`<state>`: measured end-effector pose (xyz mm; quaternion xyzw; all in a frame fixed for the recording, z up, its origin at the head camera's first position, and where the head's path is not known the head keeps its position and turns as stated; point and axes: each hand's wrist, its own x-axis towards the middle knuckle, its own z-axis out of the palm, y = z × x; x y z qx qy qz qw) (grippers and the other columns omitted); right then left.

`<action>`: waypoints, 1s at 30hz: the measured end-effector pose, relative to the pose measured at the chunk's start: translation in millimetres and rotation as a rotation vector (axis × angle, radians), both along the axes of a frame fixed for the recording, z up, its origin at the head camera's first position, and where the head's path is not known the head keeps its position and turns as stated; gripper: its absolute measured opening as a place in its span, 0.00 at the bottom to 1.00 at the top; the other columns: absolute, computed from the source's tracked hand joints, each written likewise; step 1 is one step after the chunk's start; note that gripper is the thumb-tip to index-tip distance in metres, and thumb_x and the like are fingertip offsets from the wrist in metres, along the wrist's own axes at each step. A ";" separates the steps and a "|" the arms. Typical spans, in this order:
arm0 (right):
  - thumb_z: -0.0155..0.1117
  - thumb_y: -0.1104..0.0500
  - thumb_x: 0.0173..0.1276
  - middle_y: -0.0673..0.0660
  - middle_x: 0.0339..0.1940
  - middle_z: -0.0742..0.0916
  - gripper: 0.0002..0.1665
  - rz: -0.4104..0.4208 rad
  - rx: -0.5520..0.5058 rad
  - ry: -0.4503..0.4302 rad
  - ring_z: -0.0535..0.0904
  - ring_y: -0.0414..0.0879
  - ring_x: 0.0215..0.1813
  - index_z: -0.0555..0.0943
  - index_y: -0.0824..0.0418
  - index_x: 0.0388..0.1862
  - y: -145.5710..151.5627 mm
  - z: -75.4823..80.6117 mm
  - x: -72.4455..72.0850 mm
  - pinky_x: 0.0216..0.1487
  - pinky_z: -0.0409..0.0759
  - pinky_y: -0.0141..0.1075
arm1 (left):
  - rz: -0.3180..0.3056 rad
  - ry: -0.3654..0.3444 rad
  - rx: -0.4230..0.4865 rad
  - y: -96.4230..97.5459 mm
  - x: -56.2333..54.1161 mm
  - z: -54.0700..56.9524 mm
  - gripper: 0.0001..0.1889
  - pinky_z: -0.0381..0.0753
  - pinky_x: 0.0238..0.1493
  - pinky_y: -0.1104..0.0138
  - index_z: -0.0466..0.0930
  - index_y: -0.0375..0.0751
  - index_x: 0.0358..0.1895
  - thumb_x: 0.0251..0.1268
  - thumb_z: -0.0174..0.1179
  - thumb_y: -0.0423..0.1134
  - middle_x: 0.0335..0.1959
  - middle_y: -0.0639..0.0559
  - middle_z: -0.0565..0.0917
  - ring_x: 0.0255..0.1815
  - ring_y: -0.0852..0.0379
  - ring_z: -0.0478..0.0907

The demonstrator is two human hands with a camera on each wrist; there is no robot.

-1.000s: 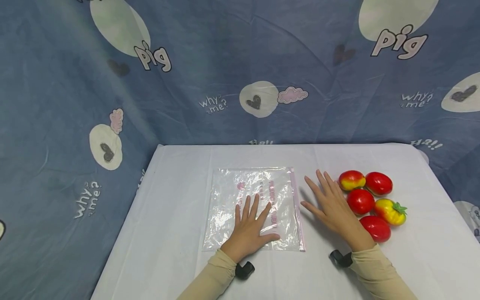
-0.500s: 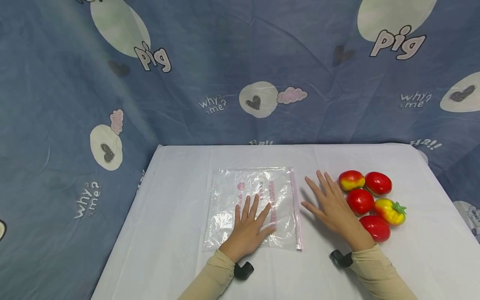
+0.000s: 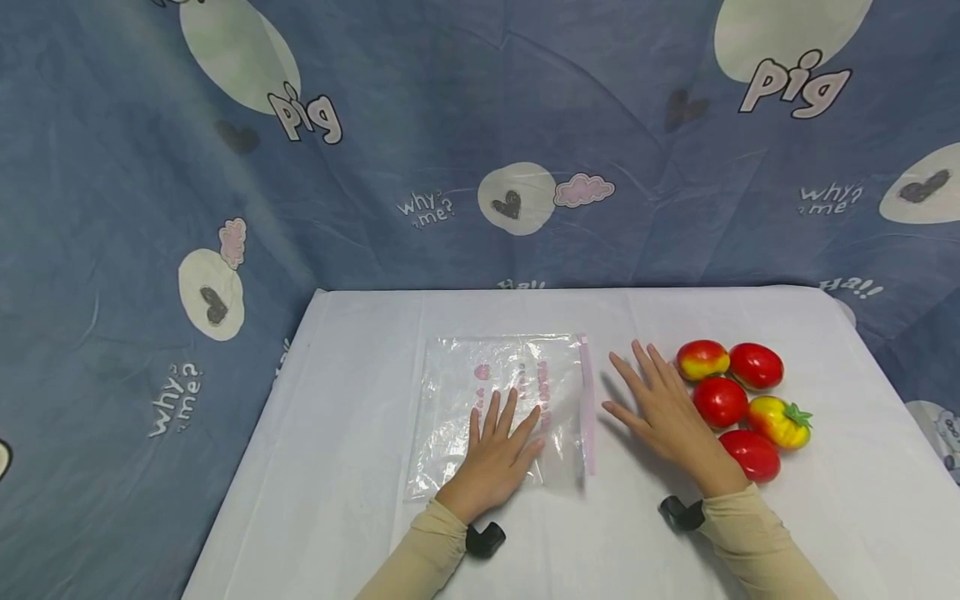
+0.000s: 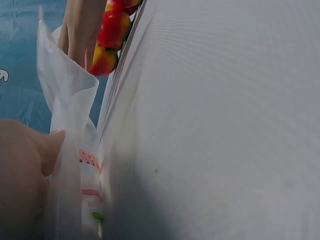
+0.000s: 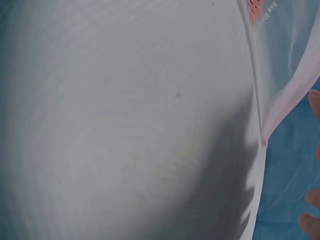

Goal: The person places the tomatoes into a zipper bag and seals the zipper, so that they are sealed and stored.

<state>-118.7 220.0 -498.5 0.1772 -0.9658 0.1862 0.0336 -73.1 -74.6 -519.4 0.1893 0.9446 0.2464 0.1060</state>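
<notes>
A clear zip-lock bag (image 3: 442, 417) with pink print and a pink zip edge lies on the white table. My left hand (image 3: 489, 467) rests on its near half, fingers straight and spread. The bag's near right corner stands lifted off the table beside the left thumb. In the left wrist view the raised film of the bag (image 4: 70, 100) stands against the thumb (image 4: 50, 150). My right hand (image 3: 671, 425) is held with fingers spread, just right of the zip edge and left of the toy fruit. It holds nothing. Only its fingertips (image 5: 312, 200) show in the right wrist view.
Right of the right hand sit several toy fruits: a red-yellow one (image 3: 702, 360), a red oval (image 3: 756, 367), a round red one (image 3: 721, 402), a yellow-red one with green leaves (image 3: 780, 422) and another red oval (image 3: 752, 457). Blue printed cloth (image 3: 450, 100) hangs behind the table (image 3: 337, 400).
My left thumb has drawn in toward the fingers. The bag's near right corner has risen and shifted up and left. My right hand and the fruits have stayed in place.
</notes>
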 end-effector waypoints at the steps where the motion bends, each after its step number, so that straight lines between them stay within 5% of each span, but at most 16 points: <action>1: 0.70 0.42 0.67 0.69 0.85 0.58 0.51 -0.001 0.000 -0.004 0.50 0.70 0.84 0.60 0.51 0.83 -0.3 0.1 -0.5 0.80 0.51 0.72 | 0.001 -0.001 0.002 -0.2 -0.1 -0.2 0.32 0.26 0.82 0.35 0.54 0.56 0.84 0.83 0.32 0.61 0.88 0.45 0.37 0.87 0.39 0.27; 15: 0.69 0.42 0.68 0.67 0.84 0.62 0.44 0.008 -0.016 -0.058 0.50 0.68 0.84 0.68 0.55 0.79 -4.0 0.9 -14.0 0.81 0.48 0.70 | 0.005 -0.005 0.018 -1.6 0.2 0.1 0.32 0.27 0.82 0.34 0.55 0.55 0.84 0.84 0.32 0.60 0.88 0.45 0.38 0.87 0.39 0.27; 22: 0.69 0.43 0.69 0.66 0.75 0.76 0.37 0.045 -0.044 -0.081 0.64 0.66 0.80 0.77 0.59 0.71 -9.7 0.8 -24.1 0.82 0.50 0.69 | 0.004 -0.001 0.023 -2.1 0.6 0.4 0.32 0.28 0.82 0.34 0.55 0.55 0.83 0.84 0.32 0.60 0.88 0.44 0.39 0.88 0.39 0.28; 30: 0.72 0.50 0.67 0.65 0.63 0.85 0.27 0.126 -0.068 0.006 0.73 0.66 0.73 0.83 0.64 0.60 -13.6 -2.1 -33.3 0.79 0.59 0.69 | 0.002 0.001 0.030 -2.1 0.7 0.7 0.32 0.27 0.82 0.34 0.55 0.55 0.83 0.84 0.31 0.60 0.88 0.44 0.39 0.88 0.39 0.27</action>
